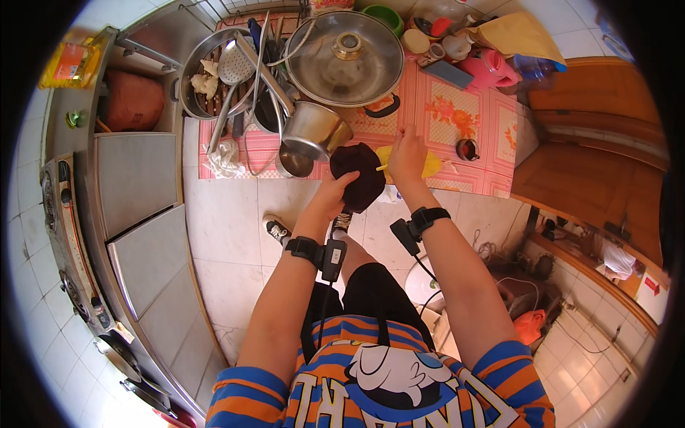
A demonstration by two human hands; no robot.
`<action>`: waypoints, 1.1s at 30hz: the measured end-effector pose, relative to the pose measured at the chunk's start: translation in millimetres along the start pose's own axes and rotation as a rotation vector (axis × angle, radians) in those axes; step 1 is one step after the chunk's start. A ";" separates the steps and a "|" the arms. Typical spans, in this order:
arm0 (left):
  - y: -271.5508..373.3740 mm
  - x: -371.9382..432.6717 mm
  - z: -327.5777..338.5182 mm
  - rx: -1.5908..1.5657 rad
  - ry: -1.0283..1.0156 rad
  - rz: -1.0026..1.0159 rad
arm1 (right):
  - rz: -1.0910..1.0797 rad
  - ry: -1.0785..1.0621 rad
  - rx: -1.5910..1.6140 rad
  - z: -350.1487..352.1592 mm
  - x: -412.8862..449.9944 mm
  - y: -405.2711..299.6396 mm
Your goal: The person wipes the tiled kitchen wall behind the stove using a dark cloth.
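A dark, roundish, soft-looking item (357,176), perhaps folded cloth, is in my left hand (333,195). My thumb lies across its near side, at the front edge of the table (481,179). My right hand (408,158) is just to the right of it, fingers curled inward. Behind and beneath that hand is a flat yellow item (431,165), with a narrow yellow strip (381,167) reaching towards the dark one. Whether my right fingers grip it is hidden. A tilted steel pot (317,128) stands beyond my left hand, near a small metal cup (295,162).
A large lidded pan (345,64) sits at the back. On the left, a steamer pot (195,101) holds pale food, with a skimmer (235,63) across it. Further right are a pink jug (488,68) and a small dark cup (467,150). A gas stove (75,241) lines the left.
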State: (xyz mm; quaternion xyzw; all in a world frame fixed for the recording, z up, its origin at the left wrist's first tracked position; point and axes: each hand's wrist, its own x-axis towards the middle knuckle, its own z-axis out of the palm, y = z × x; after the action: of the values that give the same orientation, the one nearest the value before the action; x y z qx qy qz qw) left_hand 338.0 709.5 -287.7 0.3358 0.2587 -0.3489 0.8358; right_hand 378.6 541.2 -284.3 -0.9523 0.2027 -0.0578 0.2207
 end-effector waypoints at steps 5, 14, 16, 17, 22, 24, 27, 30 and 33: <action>-4.4 5.3 -0.6 -0.023 -0.034 0.015 | -0.017 -0.026 -0.048 -2.5 -0.1 -2.9; -7.4 7.3 -0.4 -0.072 -0.034 -0.002 | -0.065 -0.032 -0.157 -1.1 -3.0 -0.1; -9.1 7.8 -2.8 -0.078 -0.030 -0.012 | -0.089 -0.017 -0.117 -1.0 -2.6 -0.7; -10.1 7.6 -3.8 -0.098 -0.044 -0.007 | -0.092 -0.017 -0.117 -2.0 -2.2 -0.5; -2.9 -3.4 -10.8 -0.212 -0.022 0.044 | -0.001 0.029 0.190 -12.2 -0.6 1.3; 4.7 -14.0 -21.0 -0.317 -0.029 0.095 | -0.030 0.052 0.318 -19.7 -12.3 -2.5; 24.0 -46.7 -23.3 -0.472 -0.056 0.087 | -0.004 -0.083 0.582 -38.5 -44.5 -12.5; 44.5 -83.1 -15.7 -0.579 -0.100 0.110 | -0.066 -0.439 0.796 -44.8 -81.7 -18.9; 69.2 -130.5 -5.6 -0.648 -0.122 0.193 | 0.430 -0.892 1.394 -72.1 -113.2 -83.3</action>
State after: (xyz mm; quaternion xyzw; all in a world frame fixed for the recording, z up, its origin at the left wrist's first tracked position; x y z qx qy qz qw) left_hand 308.0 803.9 -177.9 0.0542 0.2725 -0.1872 0.9422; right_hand 291.2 627.5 -185.1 -0.4736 0.1913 0.2544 0.8213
